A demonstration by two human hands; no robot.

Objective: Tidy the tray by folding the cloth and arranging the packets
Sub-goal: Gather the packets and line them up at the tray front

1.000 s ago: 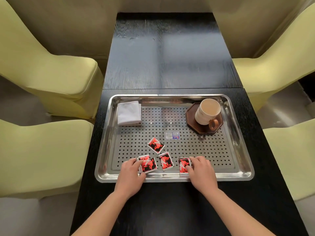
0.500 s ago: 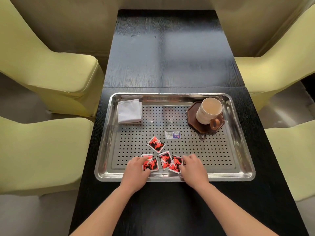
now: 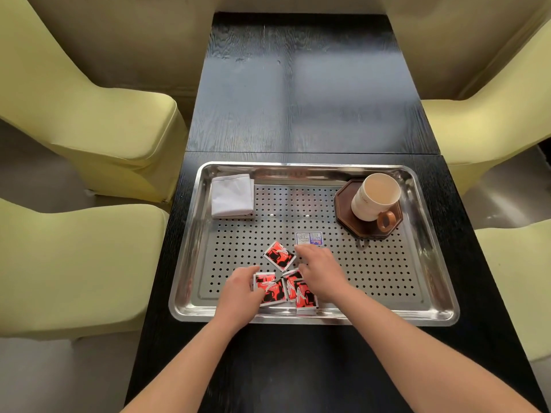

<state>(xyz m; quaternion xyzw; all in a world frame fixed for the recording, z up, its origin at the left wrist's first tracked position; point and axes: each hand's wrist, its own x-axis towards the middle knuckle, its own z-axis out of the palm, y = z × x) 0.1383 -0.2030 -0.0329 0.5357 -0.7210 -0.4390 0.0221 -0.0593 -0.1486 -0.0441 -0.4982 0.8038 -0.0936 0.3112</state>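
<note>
Leftmost in the steel tray [image 3: 190, 234], a white cloth [image 3: 232, 195] lies folded in the far corner. Near the front rim, the left hand [image 3: 241, 296] rests loose-fingered on a cluster of red-and-black packets [image 3: 283, 290]; one lone packet [image 3: 279, 255] sits just beyond, beside the spread fingers of the right hand [image 3: 320, 274], which pinch nothing. A black wooden table [image 3: 298, 84] carries the tray between yellow-green chairs [image 3: 89, 114]. At right, a cream mug [image 3: 374, 198] stands on a dark coaster [image 3: 346, 204].

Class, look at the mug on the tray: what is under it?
The mug stands on a dark brown octagonal coaster resting on the perforated tray. The coaster's middle is hidden by the mug.
</note>
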